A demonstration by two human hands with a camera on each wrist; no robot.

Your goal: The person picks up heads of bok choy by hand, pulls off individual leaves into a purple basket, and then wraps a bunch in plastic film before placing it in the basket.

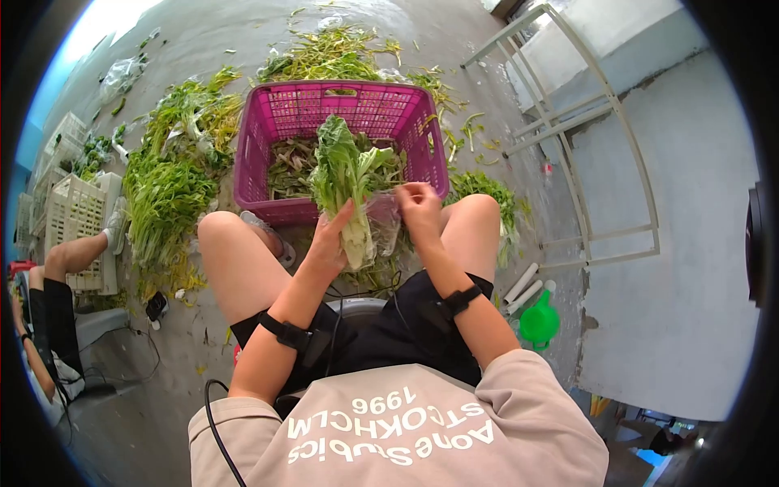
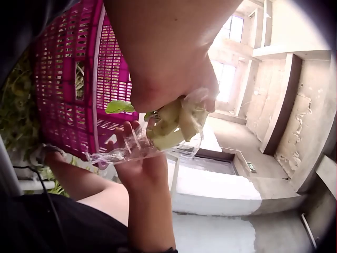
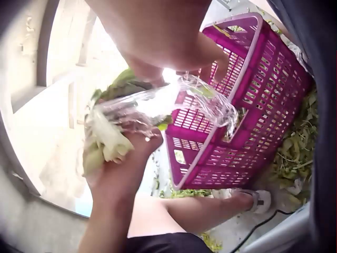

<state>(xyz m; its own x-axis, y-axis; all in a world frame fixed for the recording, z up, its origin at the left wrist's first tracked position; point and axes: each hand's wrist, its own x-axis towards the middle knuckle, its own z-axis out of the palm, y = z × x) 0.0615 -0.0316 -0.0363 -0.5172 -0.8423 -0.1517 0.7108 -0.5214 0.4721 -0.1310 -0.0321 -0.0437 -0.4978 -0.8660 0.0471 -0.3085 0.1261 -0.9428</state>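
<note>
Over the near rim of the purple crate (image 1: 280,213), my left hand (image 1: 331,239) grips a head of leafy greens (image 1: 350,174) by its pale stalks, leaves pointing away from me. Clear plastic film (image 1: 384,219) wraps part of the stalks and stretches right. My right hand (image 1: 419,211) pinches the film's loose side with curled fingers. In the right wrist view the film (image 3: 152,103) runs from the stalks to the right hand (image 3: 163,37). The left wrist view shows the pale stalk ends (image 2: 176,126) wrapped in film below the left hand (image 2: 174,74).
Wilted leaves (image 1: 288,166) lie inside the crate. Heaps of greens (image 1: 174,187) cover the floor around it. A metal frame (image 1: 604,105) leans on the right, near a green plastic bottle (image 1: 540,321). Another person's leg (image 1: 81,252) and cream crates (image 1: 77,207) are at the left.
</note>
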